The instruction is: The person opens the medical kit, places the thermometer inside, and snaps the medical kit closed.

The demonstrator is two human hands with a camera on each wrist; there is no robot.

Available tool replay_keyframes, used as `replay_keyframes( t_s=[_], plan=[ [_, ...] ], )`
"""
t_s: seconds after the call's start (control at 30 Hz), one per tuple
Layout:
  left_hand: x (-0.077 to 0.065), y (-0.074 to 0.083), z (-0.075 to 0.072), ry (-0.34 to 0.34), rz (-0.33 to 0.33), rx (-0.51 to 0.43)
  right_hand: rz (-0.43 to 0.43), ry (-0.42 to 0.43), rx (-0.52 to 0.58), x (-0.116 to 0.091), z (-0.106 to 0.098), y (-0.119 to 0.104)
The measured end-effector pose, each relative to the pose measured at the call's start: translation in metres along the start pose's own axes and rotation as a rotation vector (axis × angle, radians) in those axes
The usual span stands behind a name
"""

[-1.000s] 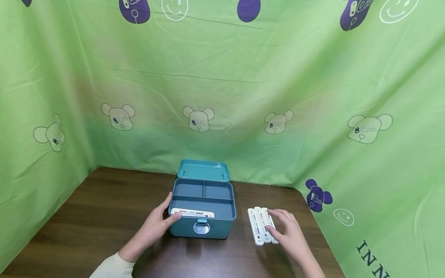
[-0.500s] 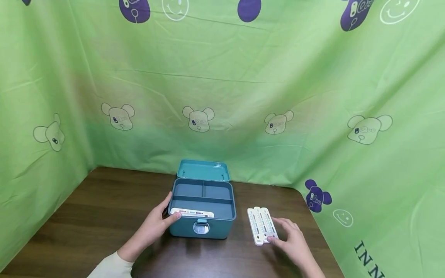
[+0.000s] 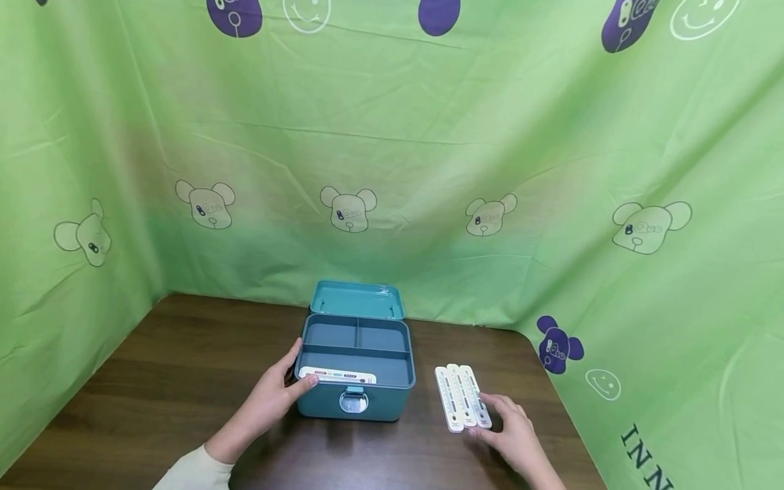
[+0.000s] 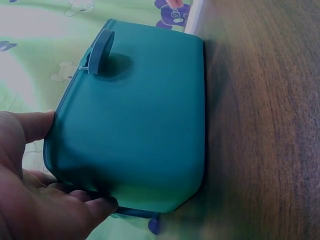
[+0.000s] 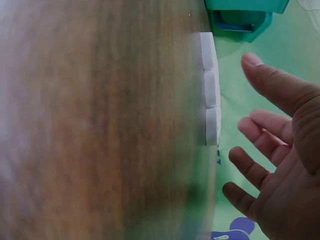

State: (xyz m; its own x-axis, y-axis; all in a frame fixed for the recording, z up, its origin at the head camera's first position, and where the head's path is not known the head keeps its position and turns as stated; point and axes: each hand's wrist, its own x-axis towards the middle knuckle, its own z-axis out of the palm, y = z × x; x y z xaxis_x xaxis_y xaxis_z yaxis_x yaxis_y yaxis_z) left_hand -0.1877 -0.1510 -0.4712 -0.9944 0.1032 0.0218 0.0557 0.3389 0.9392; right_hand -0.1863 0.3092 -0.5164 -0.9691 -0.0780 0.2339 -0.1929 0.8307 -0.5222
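Observation:
My left hand [image 3: 278, 391] grips the left front corner of a teal box [image 3: 392, 403], thumb over the front rim and fingers along the side. The left wrist view shows the thumb at the rim of the box [image 4: 135, 120]. Inside the front compartment lies a flat white thermometer [image 3: 337, 374]. To the right, three similar white thermometers [image 3: 454, 398] lie side by side on the table. My right hand [image 3: 514, 432] hovers at their near right corner, thumb and forefinger apart around the rightmost one's end. The right wrist view shows spread, relaxed fingers beside the thermometers [image 5: 211, 87].
The box lid [image 3: 358, 299] stands open at the back. Two small compartments [image 3: 331, 333] lie behind the front one, and a silver latch [image 3: 354, 403] hangs on the front. Green printed cloth [image 3: 422, 258] surrounds the brown wooden table [image 3: 184, 367].
My right hand has drawn back toward the near end of the thermometers, uncovering more of the rightmost one. The left hand, the box and the thermometers stay put.

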Motion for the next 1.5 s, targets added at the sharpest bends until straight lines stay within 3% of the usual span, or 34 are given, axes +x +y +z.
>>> replay_keyframes(
  t_s=[0.7,1.5],
  plan=[
    [0.0,0.002,-0.004,-0.006,-0.024,0.077,0.177,-0.146,-0.116,0.006,-0.004,-0.001],
    [0.0,0.004,-0.002,-0.008,-0.003,0.07,0.314,-0.093,-0.177,0.012,0.0,-0.011]
  ],
)
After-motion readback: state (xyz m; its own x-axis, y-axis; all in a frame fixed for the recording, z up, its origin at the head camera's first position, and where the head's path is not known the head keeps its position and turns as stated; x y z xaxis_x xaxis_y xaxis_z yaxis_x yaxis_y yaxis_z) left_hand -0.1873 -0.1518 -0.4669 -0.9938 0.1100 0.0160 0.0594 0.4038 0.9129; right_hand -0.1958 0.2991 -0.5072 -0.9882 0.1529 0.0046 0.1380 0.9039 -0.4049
